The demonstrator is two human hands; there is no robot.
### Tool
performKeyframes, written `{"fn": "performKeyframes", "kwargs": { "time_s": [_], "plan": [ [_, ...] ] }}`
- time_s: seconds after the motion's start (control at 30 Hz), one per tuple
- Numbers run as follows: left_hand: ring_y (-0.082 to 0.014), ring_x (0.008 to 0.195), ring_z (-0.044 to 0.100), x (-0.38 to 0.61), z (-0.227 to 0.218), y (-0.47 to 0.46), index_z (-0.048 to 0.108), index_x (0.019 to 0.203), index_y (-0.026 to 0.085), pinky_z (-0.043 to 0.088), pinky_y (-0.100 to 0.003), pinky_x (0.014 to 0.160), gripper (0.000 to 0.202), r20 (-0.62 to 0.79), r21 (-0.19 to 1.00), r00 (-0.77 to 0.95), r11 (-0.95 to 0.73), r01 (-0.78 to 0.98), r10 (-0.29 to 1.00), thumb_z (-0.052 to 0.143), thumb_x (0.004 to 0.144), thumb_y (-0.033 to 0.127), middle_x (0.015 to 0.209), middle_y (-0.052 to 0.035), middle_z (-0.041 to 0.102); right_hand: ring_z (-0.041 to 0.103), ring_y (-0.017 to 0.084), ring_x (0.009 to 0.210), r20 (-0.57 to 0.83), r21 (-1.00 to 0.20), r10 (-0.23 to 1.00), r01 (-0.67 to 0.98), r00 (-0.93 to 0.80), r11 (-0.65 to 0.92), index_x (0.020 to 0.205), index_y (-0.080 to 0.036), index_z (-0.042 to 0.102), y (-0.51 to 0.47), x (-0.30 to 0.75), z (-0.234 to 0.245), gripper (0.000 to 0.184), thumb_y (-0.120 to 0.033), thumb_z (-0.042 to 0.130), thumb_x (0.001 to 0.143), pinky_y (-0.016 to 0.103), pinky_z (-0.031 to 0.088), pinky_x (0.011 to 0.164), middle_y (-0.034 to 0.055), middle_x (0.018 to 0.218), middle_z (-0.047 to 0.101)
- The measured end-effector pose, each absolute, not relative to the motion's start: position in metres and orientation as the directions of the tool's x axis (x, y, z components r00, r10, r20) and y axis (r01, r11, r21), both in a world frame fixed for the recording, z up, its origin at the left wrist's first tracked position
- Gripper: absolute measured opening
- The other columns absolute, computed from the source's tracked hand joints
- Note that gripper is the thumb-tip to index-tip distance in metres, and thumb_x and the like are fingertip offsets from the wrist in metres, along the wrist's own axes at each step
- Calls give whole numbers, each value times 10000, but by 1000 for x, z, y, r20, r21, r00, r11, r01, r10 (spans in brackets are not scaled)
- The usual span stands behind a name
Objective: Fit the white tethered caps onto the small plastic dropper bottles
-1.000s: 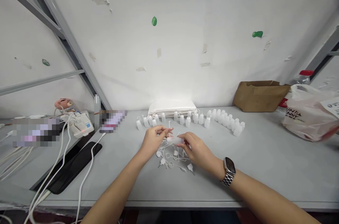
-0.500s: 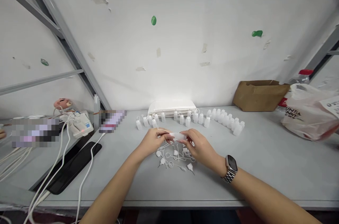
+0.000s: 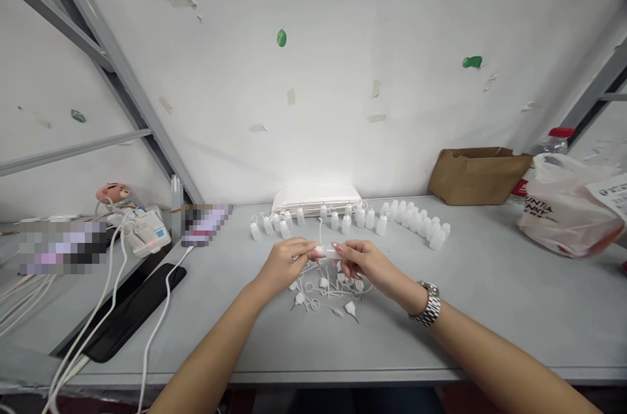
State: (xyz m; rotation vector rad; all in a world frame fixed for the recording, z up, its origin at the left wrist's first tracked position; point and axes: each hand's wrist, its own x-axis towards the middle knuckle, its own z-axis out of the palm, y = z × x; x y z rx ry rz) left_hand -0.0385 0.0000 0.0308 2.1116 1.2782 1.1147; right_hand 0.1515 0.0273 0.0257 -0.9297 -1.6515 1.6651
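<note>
My left hand (image 3: 283,263) and my right hand (image 3: 363,262) meet above the grey table (image 3: 490,309), fingers pinched together. Between them lies a small translucent white bottle (image 3: 329,251), held sideways by my right hand. My left hand pinches a thin white cap piece with a strap (image 3: 320,236) at the bottle's left end. Under the hands lies a pile of loose white caps with loops (image 3: 323,293). A curved row of small white bottles (image 3: 372,221) stands behind the hands.
A white flat pack (image 3: 317,197) lies by the wall. A brown paper bag (image 3: 477,174) and a plastic bag (image 3: 568,208) sit at the right. At the left lie a black phone (image 3: 130,311), white cables (image 3: 105,316) and a power strip (image 3: 144,234).
Both hands rose slightly and drew closer together. The right wrist turned, so the watch face now points away, and the strap sticks up from the bottle end.
</note>
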Motion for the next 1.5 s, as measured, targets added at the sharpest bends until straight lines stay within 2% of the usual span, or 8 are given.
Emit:
{"fn": "performKeyframes", "kwargs": {
  "time_s": [0.07,0.17,0.3,0.5,0.73,1.0,1.17,1.5],
  "plan": [
    [-172,719,620,-36,32,2,702,762,201,472,-282,694,220,273,822,191,-331,462,943,518,769,323,734,-48,688,396,67,412,-60,-998,833,28,-550,-53,631,-151,516,29,153,26,399,-525,484,765,216,302,443,-28,464,491],
    [-218,817,637,-35,34,5,684,842,147,472,-341,795,325,8,988,152,-31,151,988,538,746,421,817,-88,703,410,74,428,-55,-998,843,-1,-536,-66,627,-151,517,29,154,29,403,-524,474,772,221,328,460,-26,469,486],
    [-213,888,631,-37,33,8,633,961,104,456,-345,861,371,-164,953,178,203,-226,970,559,749,399,967,-139,675,407,76,418,-41,-999,823,22,-566,-34,614,-158,509,26,153,31,397,-522,477,771,226,335,460,-28,465,487],
    [-193,997,588,-42,26,13,638,943,128,443,-288,900,220,-139,905,61,152,-397,988,605,740,205,1040,-110,653,417,81,421,-58,-992,804,127,-591,22,587,-162,499,20,150,32,425,-542,456,772,228,340,456,-21,463,488],
    [-187,995,589,-39,31,10,645,937,150,385,-311,970,213,29,883,13,-19,-470,1000,606,741,222,1016,-76,667,399,75,415,6,-1000,838,21,-546,21,604,-155,515,17,151,36,422,-535,452,778,226,343,458,-24,468,482],
    [-208,1096,519,-32,34,2,604,1066,196,343,-338,990,335,121,922,80,-82,-378,989,593,748,301,1022,-67,666,403,83,430,149,-987,891,-5,-429,162,622,-166,511,13,153,38,405,-517,422,804,231,343,447,-29,472,461],
    [-232,1138,479,-31,34,1,574,1115,190,349,-360,972,401,108,952,95,-75,-297,990,594,739,330,1034,-81,660,424,93,462,163,-976,900,67,-403,207,604,-183,465,9,154,40,388,-519,435,796,238,362,474,-27,499,470],
    [-221,1115,501,-33,33,0,593,1087,201,332,-354,975,344,131,944,139,-80,-321,982,581,758,303,1001,-73,674,405,91,458,155,-971,901,106,-404,215,598,-184,472,8,153,41,383,-502,430,807,237,349,482,-29,492,463]
  ]
}}
